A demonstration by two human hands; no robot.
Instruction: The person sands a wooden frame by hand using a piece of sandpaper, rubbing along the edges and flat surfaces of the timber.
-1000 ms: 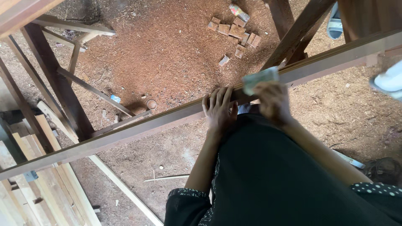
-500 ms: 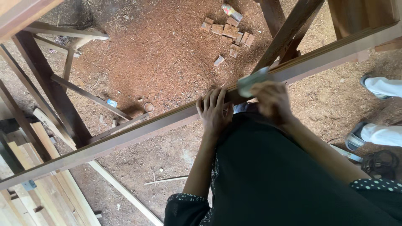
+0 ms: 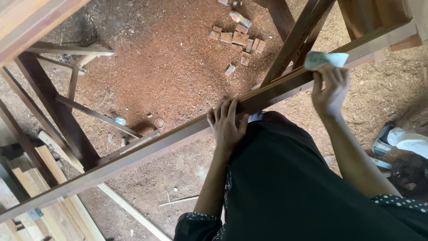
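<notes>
A: The long wooden rail (image 3: 147, 149) runs from eight o'clock up to two — dark brown, narrow, straight-edged.

B: Looks stiff and fairly heavy; best gripped mid-span. Left hand (image 3: 227, 125) lies flat on it, fingers spread.

A: Right hand (image 3: 330, 87) at two o'clock — closed on a folded sheet of pale green sandpaper (image 3: 325, 58), pressed to the rail.

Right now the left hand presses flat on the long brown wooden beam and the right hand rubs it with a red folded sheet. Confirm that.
Not quite. The head view shows the folded sheet is pale green, not red. The left hand does press on the long brown wooden beam, and the right hand holds the sheet against it.
</notes>
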